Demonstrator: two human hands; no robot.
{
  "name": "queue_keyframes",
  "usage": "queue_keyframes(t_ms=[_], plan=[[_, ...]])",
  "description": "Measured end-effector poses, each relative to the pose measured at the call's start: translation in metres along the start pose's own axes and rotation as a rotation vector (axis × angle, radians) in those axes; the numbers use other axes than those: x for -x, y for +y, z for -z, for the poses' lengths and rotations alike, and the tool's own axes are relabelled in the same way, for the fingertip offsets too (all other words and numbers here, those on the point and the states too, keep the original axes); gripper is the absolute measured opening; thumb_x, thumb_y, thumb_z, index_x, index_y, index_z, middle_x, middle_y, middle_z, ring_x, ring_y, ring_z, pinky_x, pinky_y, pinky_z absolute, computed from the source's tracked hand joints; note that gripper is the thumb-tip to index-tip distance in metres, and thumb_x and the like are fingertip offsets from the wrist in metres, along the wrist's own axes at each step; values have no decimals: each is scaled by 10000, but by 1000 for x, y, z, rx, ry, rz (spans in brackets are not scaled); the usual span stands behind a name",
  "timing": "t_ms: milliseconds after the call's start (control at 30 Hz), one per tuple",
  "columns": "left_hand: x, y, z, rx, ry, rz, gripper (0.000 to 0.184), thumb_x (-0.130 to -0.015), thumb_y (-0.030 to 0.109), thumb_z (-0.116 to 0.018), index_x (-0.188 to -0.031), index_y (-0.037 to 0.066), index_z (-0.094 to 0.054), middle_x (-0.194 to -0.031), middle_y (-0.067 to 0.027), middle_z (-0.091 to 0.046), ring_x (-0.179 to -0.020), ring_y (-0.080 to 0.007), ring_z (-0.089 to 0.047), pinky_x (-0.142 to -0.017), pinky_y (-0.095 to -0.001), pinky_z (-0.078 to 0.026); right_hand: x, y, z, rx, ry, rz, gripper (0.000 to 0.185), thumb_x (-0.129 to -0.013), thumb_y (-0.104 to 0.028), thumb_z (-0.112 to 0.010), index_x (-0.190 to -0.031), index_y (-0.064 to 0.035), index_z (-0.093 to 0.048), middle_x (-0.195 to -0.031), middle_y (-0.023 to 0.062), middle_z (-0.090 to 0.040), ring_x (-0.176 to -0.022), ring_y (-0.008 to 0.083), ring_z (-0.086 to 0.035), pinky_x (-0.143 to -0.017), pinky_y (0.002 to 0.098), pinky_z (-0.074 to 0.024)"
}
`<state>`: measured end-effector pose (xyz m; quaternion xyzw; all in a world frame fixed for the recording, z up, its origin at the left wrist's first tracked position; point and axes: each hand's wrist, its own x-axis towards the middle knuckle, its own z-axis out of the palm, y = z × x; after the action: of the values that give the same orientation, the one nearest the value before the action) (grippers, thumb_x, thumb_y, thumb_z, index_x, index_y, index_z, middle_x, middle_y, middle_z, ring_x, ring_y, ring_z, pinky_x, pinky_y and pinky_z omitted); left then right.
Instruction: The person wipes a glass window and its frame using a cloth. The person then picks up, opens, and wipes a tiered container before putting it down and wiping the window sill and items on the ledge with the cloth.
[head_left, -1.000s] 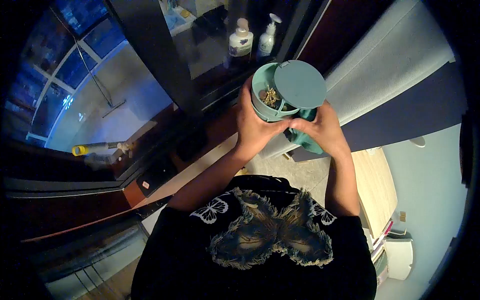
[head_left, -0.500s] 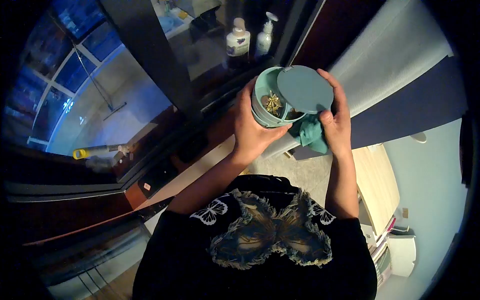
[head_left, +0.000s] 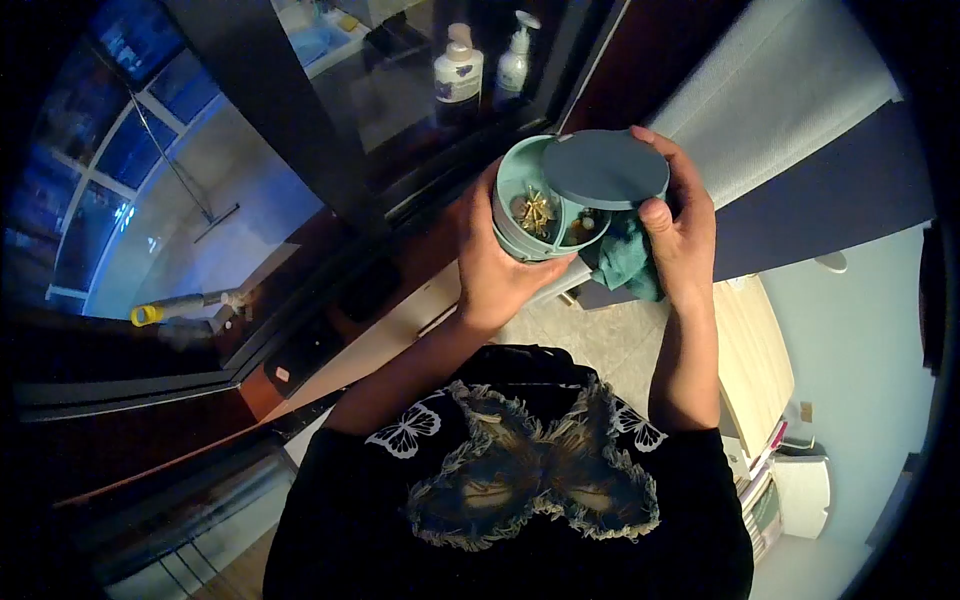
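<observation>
A round light-green container (head_left: 508, 240) is held up in front of my chest by my left hand (head_left: 497, 270), whose fingers and thumb wrap its left side and base. Its grey-green lid (head_left: 607, 168) is swung out to the right, tilted, and still joined to the container. My right hand (head_left: 682, 225) pinches the lid's right edge between thumb and fingers. Inside, a divider separates a gold spiky piece (head_left: 535, 212) from small round items (head_left: 586, 224). A green cloth (head_left: 627, 262) hangs beneath the lid beside my right hand; what holds it is hidden.
Two pump bottles, one wide (head_left: 458, 75) and one slim (head_left: 514, 62), stand behind the dark-framed glass. A grey curtain (head_left: 760, 110) hangs at the upper right. A pale wooden surface (head_left: 750, 360) lies at the right, and a yellow-capped bottle (head_left: 148, 315) at the left.
My right hand has moved from the container's lower side to the lid's right edge. The lid has tilted and uncovered more of the right compartment. The view has shifted slightly.
</observation>
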<state>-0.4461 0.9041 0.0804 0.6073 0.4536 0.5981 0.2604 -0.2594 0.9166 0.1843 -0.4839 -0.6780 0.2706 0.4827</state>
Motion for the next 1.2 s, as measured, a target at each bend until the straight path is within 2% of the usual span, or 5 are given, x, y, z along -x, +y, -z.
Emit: queue_keyframes(t_ms=[333, 500, 767, 1033, 1200], plan=[[2, 0, -1, -62, 64, -79, 1091, -559, 202, -964, -1468, 11, -390, -1393, -208, -496, -1288, -393, -460, -1087, -506, -369, 1, -17, 0, 86, 28, 45, 914, -747, -683, -755, -1383, -50, -583, -1176, 150, -713, -1111, 244, -667, -973, 373, -501], [3, 1, -2, 6, 80, 30, 1070, -584, 186, -948, -1472, 19, -374, -1348, -196, -539, -1243, -371, -525, -1071, -477, -402, 15, -26, -11, 254, -1, 56, 766, -850, -547, -735, -1410, -54, -566, -1172, 218, -706, -1119, 323, -695, -946, 387, -520], [-10, -9, 6, 91, 50, 21, 981, -617, 170, -938, -1432, 18, -415, -1317, -190, -573, -1193, -317, -599, -1025, -420, -471, 10, -32, -3, 340, -227, 101, 506, -901, -252, -738, -1388, -162, -633, -957, 140, -699, -820, 267, -658, -765, 337, -515], [-19, -12, 20, 266, -206, 135, 1041, -587, 165, -958, -1441, 3, -386, -1338, -162, -563, -1243, -263, -568, -1058, -397, -451, -22, -18, 24, 123, -295, 35, 316, -946, -121, -699, -1261, -99, -724, -1116, 119, -730, -999, 186, -669, -904, 310, -517], [-19, -10, 26, 417, -257, 211, 1047, -610, 157, -951, -1461, 5, -359, -1359, -134, -554, -1262, -236, -549, -1085, -388, -433, -30, -12, 35, 324, -222, 228, 572, -888, 43, -613, -1427, -147, -585, -1384, 125, -620, -1345, 310, -539, -1098, 378, -438]])
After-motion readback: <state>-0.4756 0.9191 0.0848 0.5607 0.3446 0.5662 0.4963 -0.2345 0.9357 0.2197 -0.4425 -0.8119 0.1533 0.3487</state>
